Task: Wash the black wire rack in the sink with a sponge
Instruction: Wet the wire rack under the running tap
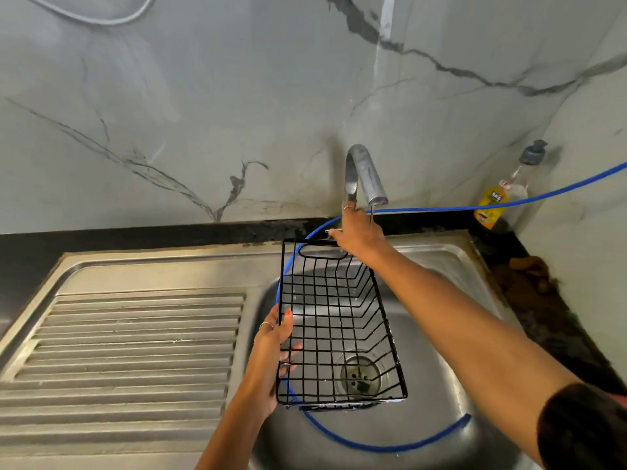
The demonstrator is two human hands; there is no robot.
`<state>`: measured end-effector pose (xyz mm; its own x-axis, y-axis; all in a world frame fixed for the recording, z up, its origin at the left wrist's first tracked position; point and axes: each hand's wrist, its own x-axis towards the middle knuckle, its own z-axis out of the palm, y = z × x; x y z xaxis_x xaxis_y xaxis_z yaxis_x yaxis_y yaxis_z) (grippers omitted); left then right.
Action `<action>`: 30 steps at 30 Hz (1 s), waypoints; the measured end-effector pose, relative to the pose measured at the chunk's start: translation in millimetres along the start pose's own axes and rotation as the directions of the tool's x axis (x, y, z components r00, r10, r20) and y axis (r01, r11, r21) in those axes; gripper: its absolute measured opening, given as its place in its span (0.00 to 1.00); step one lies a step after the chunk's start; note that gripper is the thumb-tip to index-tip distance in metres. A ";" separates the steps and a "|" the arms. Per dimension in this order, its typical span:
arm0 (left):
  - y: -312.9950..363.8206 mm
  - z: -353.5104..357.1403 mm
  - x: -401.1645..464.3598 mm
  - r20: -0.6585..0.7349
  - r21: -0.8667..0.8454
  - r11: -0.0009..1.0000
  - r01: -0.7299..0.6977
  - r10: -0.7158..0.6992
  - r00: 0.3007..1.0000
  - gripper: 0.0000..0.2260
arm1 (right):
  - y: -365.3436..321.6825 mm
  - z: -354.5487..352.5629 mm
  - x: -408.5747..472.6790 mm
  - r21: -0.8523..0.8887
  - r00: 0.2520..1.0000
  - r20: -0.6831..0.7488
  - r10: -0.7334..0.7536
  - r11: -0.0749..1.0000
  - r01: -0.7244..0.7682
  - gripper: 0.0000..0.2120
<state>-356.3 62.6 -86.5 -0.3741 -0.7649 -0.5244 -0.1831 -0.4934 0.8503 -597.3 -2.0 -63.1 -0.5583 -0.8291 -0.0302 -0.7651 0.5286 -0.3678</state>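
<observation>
Left hand (pixel 274 347) gripping the long left rim of the black wire rack (pixel 339 320), thumb over the top wire, fingers curled through the mesh. Right hand (pixel 356 232) reaching past the rack's far handle end to the base of the curved chrome tap (pixel 363 174); closed on a lever or merely touching, cannot tell. Rack held over the stainless steel sink (pixel 441 266), above the round drain (pixel 360 374), not resting on the bottom. Blue hose (pixel 390 442) looping through the basin beneath. No sponge in view. Best to open the tap gently, tilt the rack under the spout, wet every wire, keep the rim grip firm against slipping.
</observation>
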 end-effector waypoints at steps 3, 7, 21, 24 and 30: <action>-1.4 -1.3 2.5 -0.005 0.011 1.000 -0.001 0.001 1.000 0.19 | -9.4 1.4 10.7 -0.137 1.000 -0.023 0.002 0.991 -0.005 0.31; -3.9 1.1 5.6 -0.001 0.047 0.999 -0.013 0.013 1.000 0.21 | -6.8 4.7 15.5 -0.223 0.995 -0.092 -0.041 0.975 0.020 0.22; 0.4 37.6 -9.2 0.074 0.165 0.986 0.026 -0.039 0.996 0.24 | 2.4 -39.7 -42.0 0.492 0.946 0.322 0.049 0.845 -0.211 0.11; 2.6 45.2 -9.9 0.085 0.188 0.981 0.053 -0.071 0.994 0.23 | -3.7 -69.6 -77.5 0.505 0.733 0.666 -0.140 0.808 -0.305 0.16; 2.8 59.2 -20.7 0.117 0.247 0.969 0.020 -0.050 0.992 0.27 | -16.9 -108.1 -137.3 0.491 0.636 0.714 -0.294 0.858 -0.154 0.18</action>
<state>-402.9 101.6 -70.6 -0.4686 -0.6852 -0.5576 -0.4091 -0.3910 0.8244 -542.4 122.7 47.7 0.0988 -0.8127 -0.5742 -0.4127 0.4916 -0.7668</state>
